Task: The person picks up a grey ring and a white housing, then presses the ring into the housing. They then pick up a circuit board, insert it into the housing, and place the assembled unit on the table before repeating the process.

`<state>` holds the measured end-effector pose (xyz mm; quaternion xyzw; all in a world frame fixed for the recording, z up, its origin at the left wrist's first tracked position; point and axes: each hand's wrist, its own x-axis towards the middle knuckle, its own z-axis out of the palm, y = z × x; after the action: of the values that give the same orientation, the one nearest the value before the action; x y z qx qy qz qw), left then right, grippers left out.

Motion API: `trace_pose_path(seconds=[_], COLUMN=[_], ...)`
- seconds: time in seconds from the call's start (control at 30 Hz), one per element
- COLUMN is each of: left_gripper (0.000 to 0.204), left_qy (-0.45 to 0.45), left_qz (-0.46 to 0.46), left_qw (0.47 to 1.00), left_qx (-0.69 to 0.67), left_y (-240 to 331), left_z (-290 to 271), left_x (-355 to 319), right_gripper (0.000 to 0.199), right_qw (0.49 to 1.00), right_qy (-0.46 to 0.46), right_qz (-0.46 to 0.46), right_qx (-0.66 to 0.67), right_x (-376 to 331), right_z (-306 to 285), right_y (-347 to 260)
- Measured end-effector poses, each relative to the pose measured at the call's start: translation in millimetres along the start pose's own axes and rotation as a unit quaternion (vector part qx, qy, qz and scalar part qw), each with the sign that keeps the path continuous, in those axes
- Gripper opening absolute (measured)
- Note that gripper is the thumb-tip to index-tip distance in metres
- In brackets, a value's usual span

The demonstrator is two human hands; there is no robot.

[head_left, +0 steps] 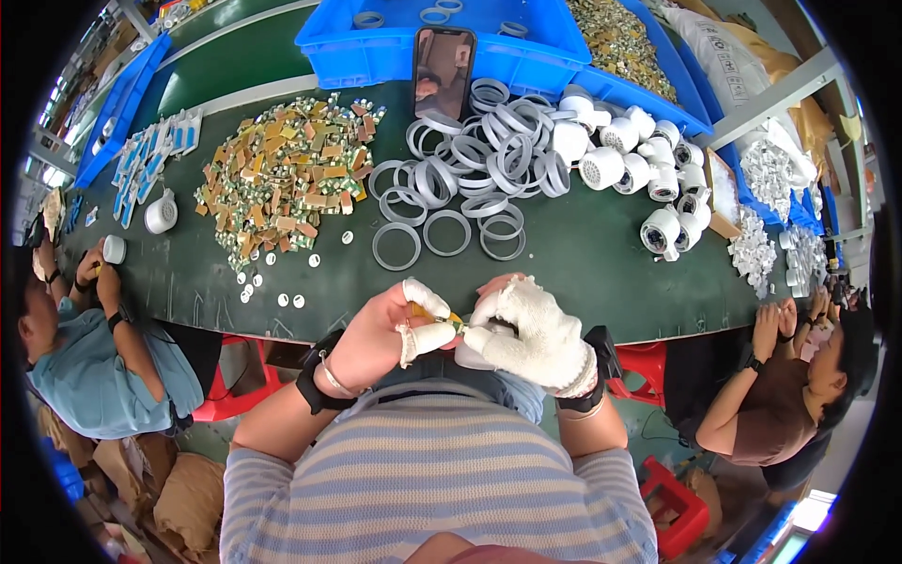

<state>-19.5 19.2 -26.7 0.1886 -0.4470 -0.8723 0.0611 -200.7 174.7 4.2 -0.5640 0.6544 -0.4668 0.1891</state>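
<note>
My right hand [526, 329] wears a white knit glove; my left hand [390, 329] has white finger covers and pinches a small yellow piece [425, 311]. My shirt [442, 479] is blue-and-cream striped. Grey rings [470, 169] lie far on the dark green table [583, 254], blue bins [376, 47] beyond.

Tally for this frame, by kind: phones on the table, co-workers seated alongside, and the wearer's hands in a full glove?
Phone: 1
Co-workers: 2, one left, one right
Gloved right hand: 1
Total: 4
</note>
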Motion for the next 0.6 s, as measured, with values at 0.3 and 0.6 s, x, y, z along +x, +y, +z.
trace_pose_path(seconds=[0.3, 0.6], left_gripper=[0.025, 0.026], left_qy=[-0.025, -0.027], left_qz=[-0.027, -0.016], left_qw=[0.982, 0.981], left_qx=[0.183, 0.193], left_y=[8, -3], left_z=[-1, 4], left_x=[-7, -18], right_gripper=[0.014, 0.013], right_qw=[0.988, 0.985], right_qy=[-0.13, -0.127], right_qz=[0.045, 0.017], right_qx=[0.069, 0.117], right_x=[6, 10], right_z=[-9, -3], right_y=[8, 13])
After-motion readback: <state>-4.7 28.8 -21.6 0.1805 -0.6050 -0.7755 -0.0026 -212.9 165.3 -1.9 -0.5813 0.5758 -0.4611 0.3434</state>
